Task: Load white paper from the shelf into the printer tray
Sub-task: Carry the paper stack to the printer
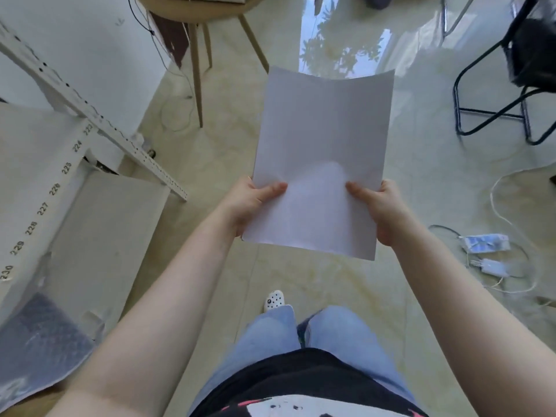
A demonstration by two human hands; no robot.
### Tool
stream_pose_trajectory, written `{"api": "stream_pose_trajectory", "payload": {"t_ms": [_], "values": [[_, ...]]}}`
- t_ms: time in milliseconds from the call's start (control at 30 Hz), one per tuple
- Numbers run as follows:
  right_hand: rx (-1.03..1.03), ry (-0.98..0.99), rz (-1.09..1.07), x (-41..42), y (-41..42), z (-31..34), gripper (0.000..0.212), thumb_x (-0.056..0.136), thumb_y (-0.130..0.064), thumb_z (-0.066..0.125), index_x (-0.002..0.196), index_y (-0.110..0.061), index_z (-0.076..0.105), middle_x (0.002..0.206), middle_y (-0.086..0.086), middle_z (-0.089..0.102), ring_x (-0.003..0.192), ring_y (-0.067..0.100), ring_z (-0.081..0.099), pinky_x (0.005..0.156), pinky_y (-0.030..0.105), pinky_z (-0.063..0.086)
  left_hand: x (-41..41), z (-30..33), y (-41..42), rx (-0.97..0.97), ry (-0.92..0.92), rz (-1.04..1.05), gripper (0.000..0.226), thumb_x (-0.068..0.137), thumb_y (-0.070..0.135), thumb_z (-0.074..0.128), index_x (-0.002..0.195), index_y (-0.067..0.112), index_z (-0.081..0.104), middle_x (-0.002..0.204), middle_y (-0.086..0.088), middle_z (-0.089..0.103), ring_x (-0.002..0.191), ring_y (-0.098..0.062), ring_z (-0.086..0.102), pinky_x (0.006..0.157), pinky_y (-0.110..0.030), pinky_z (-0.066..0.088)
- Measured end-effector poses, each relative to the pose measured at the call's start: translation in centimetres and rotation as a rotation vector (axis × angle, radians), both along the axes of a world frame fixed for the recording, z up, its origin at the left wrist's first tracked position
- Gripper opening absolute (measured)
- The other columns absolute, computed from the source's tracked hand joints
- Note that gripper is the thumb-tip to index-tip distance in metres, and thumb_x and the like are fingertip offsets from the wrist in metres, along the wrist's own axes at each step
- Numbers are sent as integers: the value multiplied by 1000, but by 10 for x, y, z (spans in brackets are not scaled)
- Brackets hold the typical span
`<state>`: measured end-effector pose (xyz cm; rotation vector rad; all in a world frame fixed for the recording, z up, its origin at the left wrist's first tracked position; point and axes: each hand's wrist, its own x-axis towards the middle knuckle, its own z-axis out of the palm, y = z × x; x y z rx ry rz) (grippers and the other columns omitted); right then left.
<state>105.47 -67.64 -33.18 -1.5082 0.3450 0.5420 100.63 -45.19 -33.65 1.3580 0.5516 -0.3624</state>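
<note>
I hold a stack of white paper (322, 152) out in front of me over the glossy floor, its far edge bowed slightly upward. My left hand (252, 203) grips the near left edge with the thumb on top. My right hand (379, 209) grips the near right edge the same way. The white metal shelf (45, 182) with numbered labels stands at my left. No printer or tray is in view.
A round wooden table (198, 7) with slanted legs stands ahead on the left. A black metal chair (511, 85) is at the upper right. A power strip (484, 243), a charger and loose cables lie on the floor to the right.
</note>
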Motion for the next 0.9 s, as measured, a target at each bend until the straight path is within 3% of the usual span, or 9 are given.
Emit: {"api": "stream_pose_trajectory", "payload": {"t_ms": [200, 700, 900], "values": [[8, -17, -62, 118, -25, 9, 9, 91, -7, 59, 83, -11, 63, 58, -9, 72, 51, 7, 68, 47, 21, 54, 131, 6, -24, -8, -31, -76, 5, 86, 18, 68, 91, 16, 70, 77, 4, 77, 69, -16, 73, 69, -32, 61], [22, -39, -29, 439, -142, 17, 6, 90, -8, 60, 88, -11, 64, 59, -9, 72, 53, 7, 68, 52, 24, 57, 445, 22, -145, 36, -30, -50, 10, 88, 17, 67, 96, 13, 66, 68, 9, 75, 62, -10, 72, 54, -23, 57], [-6, -55, -55, 553, -166, 13, 7, 89, -9, 62, 85, -13, 65, 67, -5, 72, 54, 9, 68, 59, 29, 58, 561, 25, -171, 59, -53, -53, 21, 88, 16, 67, 107, 8, 64, 82, 0, 72, 59, -8, 71, 54, -22, 57]]}}
